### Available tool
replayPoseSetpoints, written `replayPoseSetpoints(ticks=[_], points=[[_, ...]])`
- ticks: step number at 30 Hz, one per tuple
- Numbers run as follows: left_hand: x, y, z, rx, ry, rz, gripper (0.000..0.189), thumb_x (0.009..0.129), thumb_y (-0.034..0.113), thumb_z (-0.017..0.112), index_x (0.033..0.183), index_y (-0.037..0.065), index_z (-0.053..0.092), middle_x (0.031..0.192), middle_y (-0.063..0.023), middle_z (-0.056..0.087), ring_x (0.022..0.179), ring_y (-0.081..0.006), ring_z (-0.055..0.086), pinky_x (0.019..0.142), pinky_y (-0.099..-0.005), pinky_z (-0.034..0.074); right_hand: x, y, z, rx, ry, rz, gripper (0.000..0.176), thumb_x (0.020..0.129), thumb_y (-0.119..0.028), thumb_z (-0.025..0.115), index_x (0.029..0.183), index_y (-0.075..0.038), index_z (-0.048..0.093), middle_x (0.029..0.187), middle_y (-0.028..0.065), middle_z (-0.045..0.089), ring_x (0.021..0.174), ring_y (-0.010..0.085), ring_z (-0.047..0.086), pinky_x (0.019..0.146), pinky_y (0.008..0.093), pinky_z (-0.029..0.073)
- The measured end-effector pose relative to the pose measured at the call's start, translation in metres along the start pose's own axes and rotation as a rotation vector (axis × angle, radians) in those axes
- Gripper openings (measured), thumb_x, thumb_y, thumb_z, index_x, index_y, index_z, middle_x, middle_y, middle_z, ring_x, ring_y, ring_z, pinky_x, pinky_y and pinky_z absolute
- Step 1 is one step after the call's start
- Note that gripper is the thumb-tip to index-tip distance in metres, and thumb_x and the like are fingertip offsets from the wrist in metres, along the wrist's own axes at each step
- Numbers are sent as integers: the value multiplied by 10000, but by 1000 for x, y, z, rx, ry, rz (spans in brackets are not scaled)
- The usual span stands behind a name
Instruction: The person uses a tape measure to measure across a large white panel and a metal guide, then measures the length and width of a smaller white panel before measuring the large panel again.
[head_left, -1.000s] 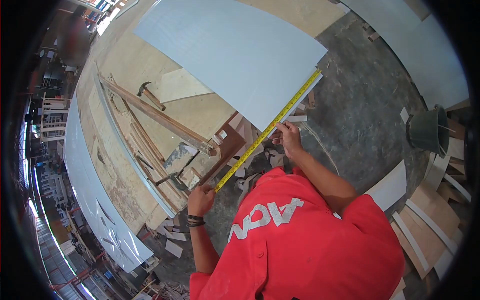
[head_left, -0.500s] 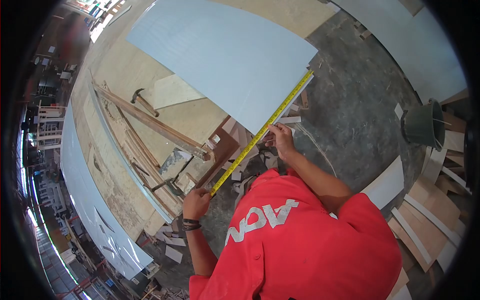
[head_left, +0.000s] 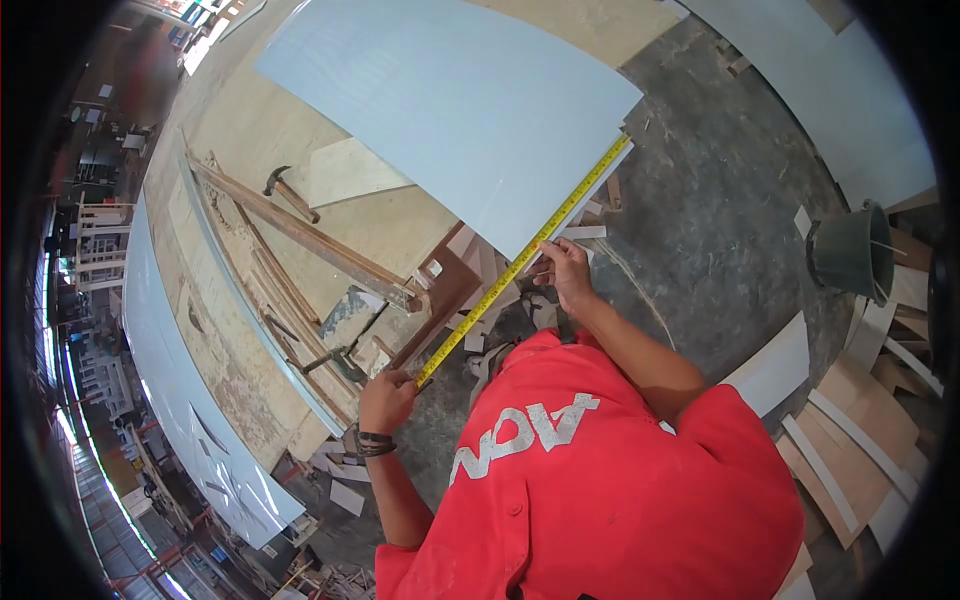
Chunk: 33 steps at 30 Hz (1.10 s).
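A yellow tape measure (head_left: pixel 478 312) stretches along the near edge of a pale blue-white sheet (head_left: pixel 450 110) and past its corner. My left hand (head_left: pixel 387 402) is closed on the tape's lower end, beside the table's edge. At the sheet's near corner, my right hand (head_left: pixel 566 272) pinches the tape's edge between thumb and fingers. The far end of the tape lies at the sheet's right corner. A hammer (head_left: pixel 292 194) rests on the wooden table (head_left: pixel 235 130), left of the sheet. Near my left hand is a metal clamp (head_left: pixel 345 365).
Long wooden strips (head_left: pixel 300 235) lie across the table's left side. A dark green bucket (head_left: pixel 850 250) stands on the floor at the right, near board offcuts (head_left: pixel 850 430). Scraps lie below the table's corner. Another large sheet (head_left: pixel 800 90) is at the upper right.
My left hand has moved slightly left and up with the tape end. My right hand has shifted slightly upward, and its fingers have changed position on the tape.
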<state>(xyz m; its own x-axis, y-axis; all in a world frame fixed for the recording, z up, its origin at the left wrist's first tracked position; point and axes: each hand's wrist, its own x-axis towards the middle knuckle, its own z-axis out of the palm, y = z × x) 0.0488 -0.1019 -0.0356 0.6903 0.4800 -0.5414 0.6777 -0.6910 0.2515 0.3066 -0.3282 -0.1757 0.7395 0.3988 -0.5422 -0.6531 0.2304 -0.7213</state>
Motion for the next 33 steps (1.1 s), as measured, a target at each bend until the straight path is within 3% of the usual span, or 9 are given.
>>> replayPoseSetpoints(ticks=[25,33], points=[[2,-7,9,-35,-4,-4,276,789,274,571,850,67,743,855,-188,694,817,-380,669,747,-449,535,3,6,3,-66,56,-63,219,902,-216,692,859,-25,594,774,81,683,585,130,666,455,236,512],[4,-14,15,-52,7,20,275,784,277,578,852,67,743,844,-189,694,812,-380,671,743,-449,536,3,7,2,-91,51,-57,182,917,-210,679,915,-40,617,803,66,696,597,121,664,498,238,523]])
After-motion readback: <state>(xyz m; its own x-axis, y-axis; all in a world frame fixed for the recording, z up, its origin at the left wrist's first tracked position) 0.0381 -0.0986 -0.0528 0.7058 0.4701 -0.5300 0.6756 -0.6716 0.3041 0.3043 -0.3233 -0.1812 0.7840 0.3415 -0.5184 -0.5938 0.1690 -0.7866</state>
